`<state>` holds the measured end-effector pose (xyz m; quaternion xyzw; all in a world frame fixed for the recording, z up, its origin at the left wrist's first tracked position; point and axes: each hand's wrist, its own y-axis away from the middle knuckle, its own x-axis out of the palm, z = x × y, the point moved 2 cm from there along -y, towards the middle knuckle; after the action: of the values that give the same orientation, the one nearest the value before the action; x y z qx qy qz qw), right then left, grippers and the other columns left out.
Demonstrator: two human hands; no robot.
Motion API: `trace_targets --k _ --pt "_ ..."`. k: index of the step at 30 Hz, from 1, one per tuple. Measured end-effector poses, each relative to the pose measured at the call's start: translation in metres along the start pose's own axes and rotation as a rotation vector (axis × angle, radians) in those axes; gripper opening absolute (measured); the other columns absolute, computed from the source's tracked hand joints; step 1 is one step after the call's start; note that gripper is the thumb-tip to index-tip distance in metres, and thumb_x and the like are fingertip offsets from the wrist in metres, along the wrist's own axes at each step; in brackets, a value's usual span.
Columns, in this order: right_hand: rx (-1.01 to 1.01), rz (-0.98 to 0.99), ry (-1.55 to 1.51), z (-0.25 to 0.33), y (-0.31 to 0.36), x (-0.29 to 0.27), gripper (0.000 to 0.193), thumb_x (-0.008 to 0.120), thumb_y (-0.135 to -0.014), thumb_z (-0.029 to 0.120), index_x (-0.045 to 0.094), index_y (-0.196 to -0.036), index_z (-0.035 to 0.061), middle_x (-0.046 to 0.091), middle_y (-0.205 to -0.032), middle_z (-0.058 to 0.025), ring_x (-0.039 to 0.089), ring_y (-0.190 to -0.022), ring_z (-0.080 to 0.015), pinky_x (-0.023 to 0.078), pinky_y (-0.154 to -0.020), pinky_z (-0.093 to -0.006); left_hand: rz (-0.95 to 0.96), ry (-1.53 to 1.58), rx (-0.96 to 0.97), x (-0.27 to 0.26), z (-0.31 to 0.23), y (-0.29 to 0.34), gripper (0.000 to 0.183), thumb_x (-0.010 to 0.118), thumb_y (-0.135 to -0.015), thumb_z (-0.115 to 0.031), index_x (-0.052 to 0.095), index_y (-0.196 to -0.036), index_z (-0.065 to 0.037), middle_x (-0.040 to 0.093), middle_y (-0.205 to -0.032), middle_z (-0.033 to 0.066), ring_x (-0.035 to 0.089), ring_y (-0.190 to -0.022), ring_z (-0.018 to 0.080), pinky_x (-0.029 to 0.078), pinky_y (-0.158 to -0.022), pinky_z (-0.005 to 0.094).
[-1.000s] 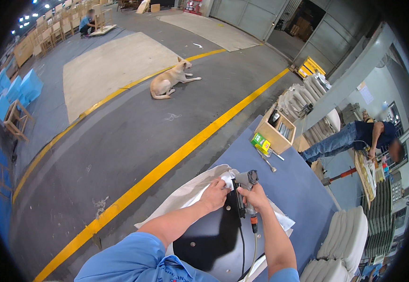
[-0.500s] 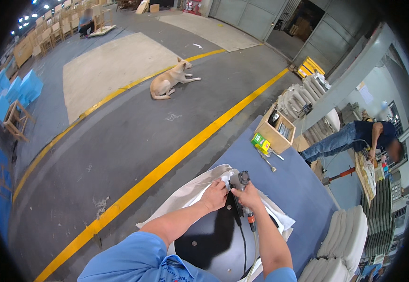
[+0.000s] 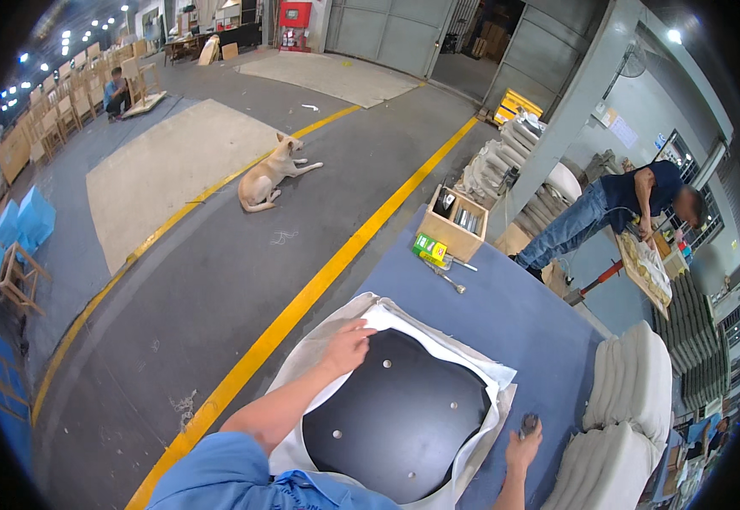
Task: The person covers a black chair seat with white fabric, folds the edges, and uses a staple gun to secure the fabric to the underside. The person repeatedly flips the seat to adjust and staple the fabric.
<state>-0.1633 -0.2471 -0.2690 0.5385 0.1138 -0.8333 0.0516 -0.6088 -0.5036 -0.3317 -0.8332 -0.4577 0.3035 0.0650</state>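
Note:
A black seat panel with several small holes lies on the blue-grey table. White lining cloth is folded inward around its rim, and beige cover fabric spreads beyond it. My left hand is at the panel's far left corner, its fingers closed at the edge of the white cloth. To the right of the panel, low over the table, my right hand is wrapped around a staple gun. Only the gun's dark top shows; its hose is hidden.
A wooden box of supplies stands at the table's far end, beside a green-yellow packet and a metal tool. Stacked beige cushions are at the right. A dog lies on the floor. A person works at far right.
The staple gun in my right hand has moved from the panel's far edge to the right and nearer. My left hand remains at the far left corner. The view has shifted, uncovering the panel.

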Motion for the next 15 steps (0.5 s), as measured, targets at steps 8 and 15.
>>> trace_targets --k 8,15 --pt "0.184 0.085 0.219 -0.095 0.071 0.013 0.082 0.077 -0.080 -0.003 0.039 -0.152 0.0022 0.040 -0.146 -0.0309 0.050 -0.131 -0.0494 0.047 -0.107 -0.0497 0.360 -0.247 -0.532 -0.060 0.001 0.055 0.053 0.064 -0.100 -0.040 0.062 -0.142 -0.008 0.064 -0.141 0.0204 0.063 -0.129 0.0357 0.050 -0.106 0.0424" --pt "-0.174 0.292 -0.270 -0.034 0.104 0.055 0.031 0.072 -0.095 0.021 0.068 -0.118 0.0019 0.073 -0.087 -0.0169 0.071 -0.087 -0.0360 0.055 -0.084 -0.0447 0.375 -0.349 -0.644 -0.040 -0.007 0.066 0.069 0.048 -0.105 -0.057 0.054 -0.151 -0.007 0.057 -0.151 0.0224 0.051 -0.143 0.0362 0.038 -0.120 0.0449"
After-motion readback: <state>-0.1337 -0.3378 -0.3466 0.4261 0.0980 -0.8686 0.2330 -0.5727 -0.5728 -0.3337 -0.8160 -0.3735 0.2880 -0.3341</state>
